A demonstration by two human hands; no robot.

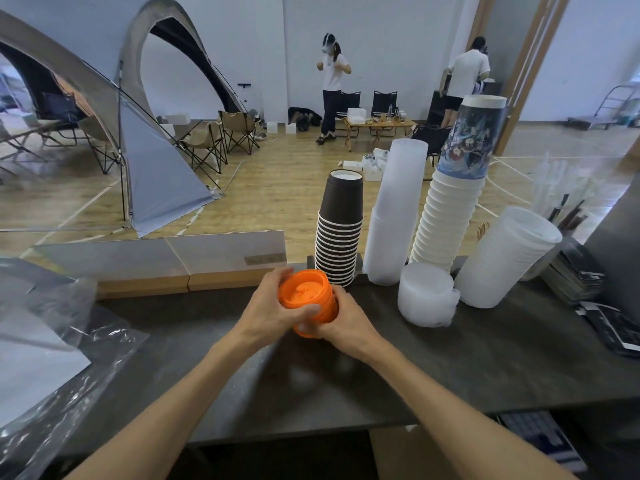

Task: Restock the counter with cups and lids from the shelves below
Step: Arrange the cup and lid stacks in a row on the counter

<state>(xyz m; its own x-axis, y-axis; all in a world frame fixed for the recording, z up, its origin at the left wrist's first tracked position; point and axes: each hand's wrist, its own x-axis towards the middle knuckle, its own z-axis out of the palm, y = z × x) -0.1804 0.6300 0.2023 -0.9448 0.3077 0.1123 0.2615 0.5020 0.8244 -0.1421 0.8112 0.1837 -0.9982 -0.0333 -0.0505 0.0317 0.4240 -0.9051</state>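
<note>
A short stack of orange cups (306, 294) is held just above the dark counter (450, 368), mouth tilted toward me. My left hand (268, 310) wraps its left side and rim, and my right hand (346, 322) grips its lower right side. Behind it stand upside-down stacks: black paper cups (341, 233), frosted clear cups (396, 213), and white paper cups (450, 209) topped by a printed cup. A low pile of clear lids (427, 296) lies in front of them, and a leaning stack of clear lids or cups (507, 259) sits to the right.
Crumpled clear plastic bags (52, 344) cover the counter's left end. A low acrylic and cardboard barrier (173, 268) runs along the back edge. Dark booklets (575, 275) and straws (554, 188) sit at the far right. Beyond are a tent, folding chairs and two people.
</note>
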